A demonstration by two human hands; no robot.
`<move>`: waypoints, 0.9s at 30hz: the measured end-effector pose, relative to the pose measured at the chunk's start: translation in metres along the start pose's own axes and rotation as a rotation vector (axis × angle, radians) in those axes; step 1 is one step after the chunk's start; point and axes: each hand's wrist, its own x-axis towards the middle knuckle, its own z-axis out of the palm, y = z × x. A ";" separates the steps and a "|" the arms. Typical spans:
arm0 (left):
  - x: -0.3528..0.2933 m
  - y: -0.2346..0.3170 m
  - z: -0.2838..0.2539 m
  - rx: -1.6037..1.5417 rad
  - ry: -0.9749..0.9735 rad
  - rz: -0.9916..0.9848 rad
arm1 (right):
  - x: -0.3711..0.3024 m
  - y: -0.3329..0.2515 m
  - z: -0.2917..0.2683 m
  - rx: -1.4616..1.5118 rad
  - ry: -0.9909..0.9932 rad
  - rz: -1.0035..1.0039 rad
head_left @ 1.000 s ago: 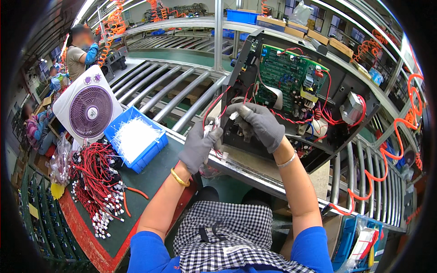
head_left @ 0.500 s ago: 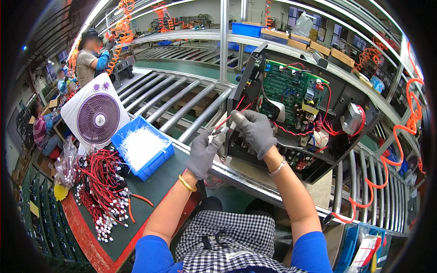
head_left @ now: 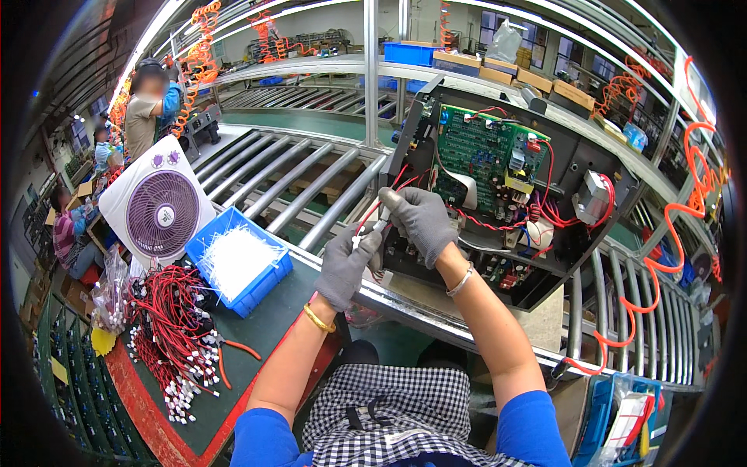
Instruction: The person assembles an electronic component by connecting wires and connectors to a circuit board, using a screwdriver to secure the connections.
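Note:
Both my hands wear grey gloves and meet at the left edge of an open dark metal case (head_left: 572, 170). My left hand (head_left: 342, 268) is closed on a small white connector (head_left: 357, 242) with a red wire (head_left: 369, 216) running from it. Close beside it, my right hand (head_left: 424, 223) pinches the red wire near its connector end; its fingertips partly hide the grip. Inside the case are a green circuit board (head_left: 476, 148), more red wires, and a silver metal block (head_left: 593, 198) at the right.
On the green-topped bench (head_left: 257, 372) at left lie red and black wire harnesses (head_left: 165, 307) and orange-handled pliers (head_left: 226, 359). A blue bin (head_left: 247, 297) of white ties and a box fan (head_left: 161, 214) stand behind. Conveyor rollers (head_left: 327, 187) extend leftward; a coiled orange hose (head_left: 675, 233) hangs right. A co-worker (head_left: 148, 109) stands far left.
My hands have drawn slightly closer together at the wire. The whole view has shifted a little, so the case and rollers appear further left.

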 end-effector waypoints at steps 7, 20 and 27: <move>0.002 -0.003 -0.006 -0.063 0.041 0.001 | -0.013 -0.021 -0.018 -0.009 -0.221 0.087; 0.006 -0.006 -0.003 -0.075 0.010 -0.013 | -0.007 -0.011 -0.031 -0.040 -0.329 0.022; 0.005 -0.003 0.000 -0.052 0.011 -0.044 | 0.000 0.000 -0.034 -0.176 -0.307 -0.114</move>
